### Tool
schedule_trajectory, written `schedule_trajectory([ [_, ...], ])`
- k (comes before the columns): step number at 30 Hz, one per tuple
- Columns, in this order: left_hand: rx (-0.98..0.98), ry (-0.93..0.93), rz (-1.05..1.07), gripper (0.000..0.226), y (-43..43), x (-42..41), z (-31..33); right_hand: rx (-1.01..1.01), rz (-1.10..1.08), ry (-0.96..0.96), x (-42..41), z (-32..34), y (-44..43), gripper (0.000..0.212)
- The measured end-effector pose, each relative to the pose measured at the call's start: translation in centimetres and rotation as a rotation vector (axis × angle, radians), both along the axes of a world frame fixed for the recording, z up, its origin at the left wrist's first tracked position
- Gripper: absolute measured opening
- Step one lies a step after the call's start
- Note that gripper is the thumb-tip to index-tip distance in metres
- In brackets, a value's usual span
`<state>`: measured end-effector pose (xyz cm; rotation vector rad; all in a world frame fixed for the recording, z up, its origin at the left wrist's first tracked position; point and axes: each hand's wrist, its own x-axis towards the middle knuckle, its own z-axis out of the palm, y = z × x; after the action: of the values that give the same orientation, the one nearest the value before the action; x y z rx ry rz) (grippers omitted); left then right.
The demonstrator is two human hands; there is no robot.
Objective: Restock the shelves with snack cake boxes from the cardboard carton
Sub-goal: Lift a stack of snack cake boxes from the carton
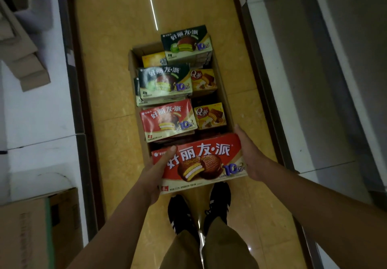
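A large red snack cake box (207, 160) is held above the near end of the open cardboard carton (131, 63) on the floor. My left hand (155, 172) grips its left edge, thumb on top. My right hand (249, 153) grips its right edge. Inside the carton lie another red box (167, 120), two dark green boxes (165, 82) (186, 42) and small yellow boxes (210, 114) (203, 79).
White shelf surfaces run along the left (37, 111) and right (278, 49) of the narrow yellow-tiled aisle (117, 17). Flattened cardboard (23, 55) lies on the left shelf. A brown carton (31, 233) stands at the lower left. My shoes (196, 208) are below the held box.
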<state>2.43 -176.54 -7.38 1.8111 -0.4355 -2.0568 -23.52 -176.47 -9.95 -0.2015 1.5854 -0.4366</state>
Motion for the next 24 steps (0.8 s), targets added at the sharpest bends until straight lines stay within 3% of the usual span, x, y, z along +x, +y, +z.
schedule_trajectory([
  [10,-0.094,0.023,-0.002,0.057,-4.5,-2.1,13.0,-0.074,-0.064,0.024,-2.2,13.5,-2.6,0.081],
  [14,-0.182,0.036,-0.05,0.073,-8.2,-3.6,19.0,-0.169,-0.115,0.019,-3.6,19.6,-5.1,0.075],
  [17,-0.258,0.046,-0.09,0.065,-10.6,-4.9,23.6,-0.267,-0.128,0.027,-4.8,24.2,-6.9,0.074],
  [20,-0.32,0.066,-0.12,0.073,-12.2,-6.1,28.7,-0.352,-0.146,0.05,-5.6,29.1,-8.2,0.075],
  [24,-0.421,0.125,-0.107,0.049,-13.3,-7.3,35.6,-0.466,-0.138,0.058,-6.7,35.6,-9.2,0.072],
])
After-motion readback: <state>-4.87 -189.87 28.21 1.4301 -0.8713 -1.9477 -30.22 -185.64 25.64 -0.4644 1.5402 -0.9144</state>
